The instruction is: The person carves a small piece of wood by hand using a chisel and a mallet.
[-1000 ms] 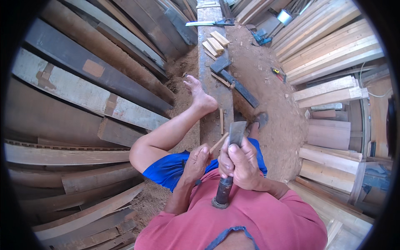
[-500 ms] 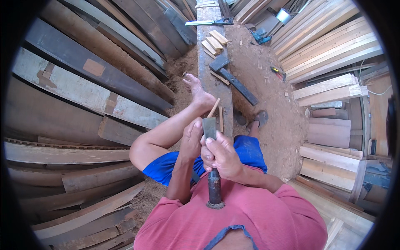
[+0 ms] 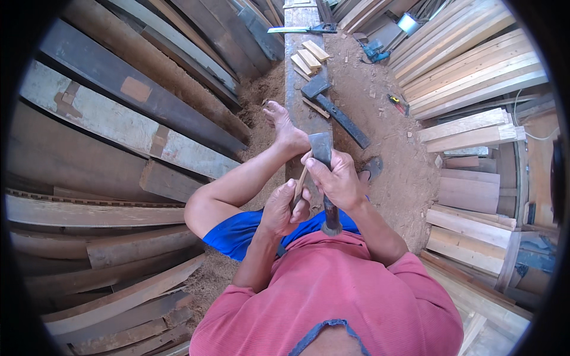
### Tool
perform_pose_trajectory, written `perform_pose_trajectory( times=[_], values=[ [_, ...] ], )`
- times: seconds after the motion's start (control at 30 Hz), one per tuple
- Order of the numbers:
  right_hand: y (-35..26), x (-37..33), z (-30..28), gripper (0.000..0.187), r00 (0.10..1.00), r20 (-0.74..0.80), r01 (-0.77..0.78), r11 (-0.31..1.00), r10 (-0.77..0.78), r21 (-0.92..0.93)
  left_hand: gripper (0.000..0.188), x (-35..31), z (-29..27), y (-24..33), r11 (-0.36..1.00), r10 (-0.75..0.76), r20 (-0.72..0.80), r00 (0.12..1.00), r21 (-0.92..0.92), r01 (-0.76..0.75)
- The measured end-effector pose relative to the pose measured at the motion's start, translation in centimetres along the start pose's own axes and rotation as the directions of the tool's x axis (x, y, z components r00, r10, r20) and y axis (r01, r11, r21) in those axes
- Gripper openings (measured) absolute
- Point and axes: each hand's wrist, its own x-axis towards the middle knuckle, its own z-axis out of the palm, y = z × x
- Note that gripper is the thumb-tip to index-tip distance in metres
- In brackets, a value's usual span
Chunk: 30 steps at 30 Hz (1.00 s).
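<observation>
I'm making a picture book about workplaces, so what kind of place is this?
It looks like a woodworking shop. Stacked boards line the right side, a handsaw lies across the bench, and the right hand holds a chisel.

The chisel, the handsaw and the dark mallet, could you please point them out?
Chisel (image 3: 321, 148), head view: on its blade.
Handsaw (image 3: 298, 29), head view: on its blade.
Dark mallet (image 3: 341, 120), head view: on its handle.

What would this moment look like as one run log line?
left hand: holding thin wooden stick | right hand: gripping chisel, blade pointing away from torso | bench: mallet, small wood pieces, handsaw
</observation>
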Motion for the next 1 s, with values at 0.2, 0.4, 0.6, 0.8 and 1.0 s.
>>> perform_pose_trajectory(
  times=[0.2, 0.4, 0.6, 0.8, 1.0],
  values=[
    [0.7, 1.0, -0.8, 0.017, 0.996, 0.011, 0.084, 0.982, -0.083, -0.167, 0.044, 0.2, -0.5, -1.0, 0.915, 0.163, -0.110, 0.980, 0.389, -0.108],
    [1.5, -0.2, 0.9, 0.019, 0.992, -0.112, -0.011, 0.921, 0.060, 0.390, 0.043, 2.2, -0.7, -0.3, 0.854, 0.282, -0.181, 0.942, 0.494, -0.161],
    [1.3, -3.2, 4.3, 0.015, 0.911, 0.267, -0.413, 0.713, 0.315, 0.567, 0.038, 4.8, -1.5, 0.9, 0.757, 0.486, -0.248, 0.838, 0.599, -0.262],
    [1.4, -4.6, 5.2, 0.018, 0.909, 0.292, -0.410, 0.764, 0.297, 0.499, 0.042, 2.0, -0.7, 2.3, 0.559, 0.460, -0.121, 0.880, 0.809, -0.181],
    [-0.8, -5.9, 4.4, 0.020, 0.947, 0.176, -0.322, 0.804, 0.270, 0.499, 0.045, -0.6, 0.9, 0.9, 0.537, 0.499, -0.080, 0.863, 0.810, -0.235]
  ],
)
